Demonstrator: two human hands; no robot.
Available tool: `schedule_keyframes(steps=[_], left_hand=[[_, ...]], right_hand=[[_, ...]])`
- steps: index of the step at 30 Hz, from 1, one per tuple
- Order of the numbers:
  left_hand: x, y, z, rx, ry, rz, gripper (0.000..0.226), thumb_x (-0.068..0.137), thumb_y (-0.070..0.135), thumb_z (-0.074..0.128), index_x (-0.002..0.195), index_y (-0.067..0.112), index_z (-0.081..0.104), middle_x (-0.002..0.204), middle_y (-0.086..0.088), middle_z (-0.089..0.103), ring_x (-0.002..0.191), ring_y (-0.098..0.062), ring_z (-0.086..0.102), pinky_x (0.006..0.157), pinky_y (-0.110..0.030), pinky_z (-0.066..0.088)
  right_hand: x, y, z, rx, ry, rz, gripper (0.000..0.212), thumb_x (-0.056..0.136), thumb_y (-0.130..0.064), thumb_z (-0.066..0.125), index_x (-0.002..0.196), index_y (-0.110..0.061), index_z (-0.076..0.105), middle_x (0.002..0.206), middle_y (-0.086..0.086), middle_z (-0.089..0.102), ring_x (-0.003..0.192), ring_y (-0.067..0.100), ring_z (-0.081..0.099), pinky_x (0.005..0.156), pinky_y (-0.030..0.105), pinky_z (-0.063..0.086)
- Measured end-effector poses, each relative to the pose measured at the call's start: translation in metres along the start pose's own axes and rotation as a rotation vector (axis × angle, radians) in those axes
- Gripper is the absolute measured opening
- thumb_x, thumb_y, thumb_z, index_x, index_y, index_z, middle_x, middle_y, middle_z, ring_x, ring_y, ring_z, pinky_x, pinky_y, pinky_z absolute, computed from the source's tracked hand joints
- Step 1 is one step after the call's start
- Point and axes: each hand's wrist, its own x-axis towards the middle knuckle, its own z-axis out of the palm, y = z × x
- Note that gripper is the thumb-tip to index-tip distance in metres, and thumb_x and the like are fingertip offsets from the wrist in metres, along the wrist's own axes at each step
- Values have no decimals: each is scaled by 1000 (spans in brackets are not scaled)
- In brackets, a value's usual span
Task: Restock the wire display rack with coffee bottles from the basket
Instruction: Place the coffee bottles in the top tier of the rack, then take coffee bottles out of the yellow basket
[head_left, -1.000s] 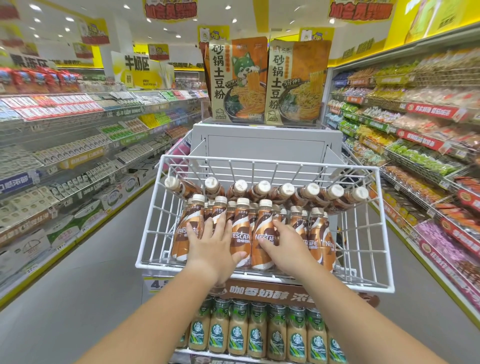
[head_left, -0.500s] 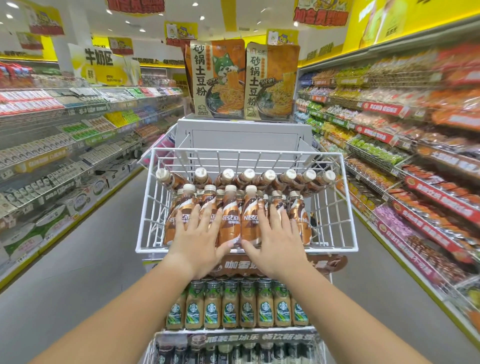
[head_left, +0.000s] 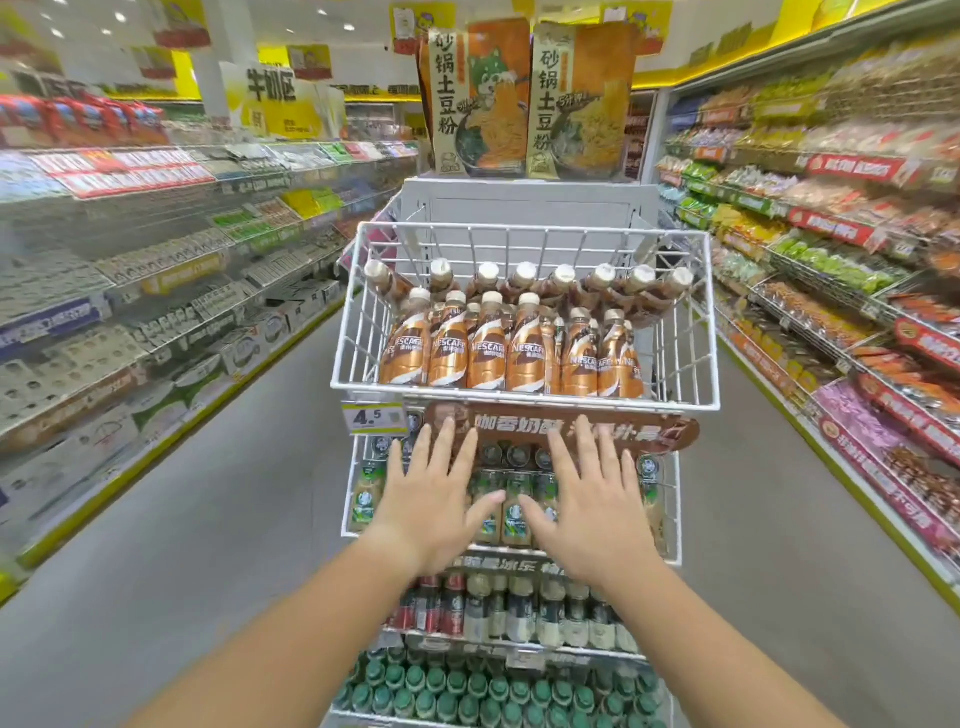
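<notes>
My left grip (head_left: 431, 499) and right grip (head_left: 592, 499) are wide, fingers spread, holding nothing, below the top tier of the wire rack (head_left: 680, 338). Its front coffee bottles (head_left: 488, 353) stand upright.

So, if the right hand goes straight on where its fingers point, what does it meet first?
The right hand would likely meet the brown sign under the top bin first; depth is unclear.
</notes>
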Motion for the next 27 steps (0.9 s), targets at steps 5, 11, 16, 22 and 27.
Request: schedule_keyframes(steps=[5,11,16,22,27], left_hand=[[-48,31,66,-9,-67,-8,90,87,77,-4,161,25,-14,169,-6,-17,156,-31,-12,123,-61,-4],[-84,32,157,38,-134,-37,93,85,73,-9,162,22,-5,171,-9,-8,157,-32,-8,122,-61,0],[-109,6,251,63,-239,-44,93,84,72,-12,162,23,-4,171,-9,-4,157,-32,-1,122,-60,3],[-145,-20,376,26,-381,-50,91,91,71,5,160,15,28,166,-17,25,152,-39,25,119,-63,22],[-180,-20,502,-40,-503,-45,88,94,66,13,155,7,39,160,-23,36,144,-45,39,110,-65,37]], right_hand=[[-59,12,47,14,-105,-19,90,86,-77,12,160,-29,-4,166,9,-18,152,31,-15,122,52,-4],[-113,15,133,36,-227,-16,88,87,-74,18,161,-28,5,168,10,-8,153,32,-5,121,53,2],[-152,8,216,0,-364,9,89,87,-74,15,160,-27,-2,167,12,-9,153,34,-4,121,53,3],[-209,13,333,-12,-532,56,87,91,-72,24,161,-26,1,168,11,-9,153,32,-5,122,51,5],[-275,24,446,21,-650,100,85,92,-70,33,161,-24,11,168,11,2,153,32,1,122,46,9]])
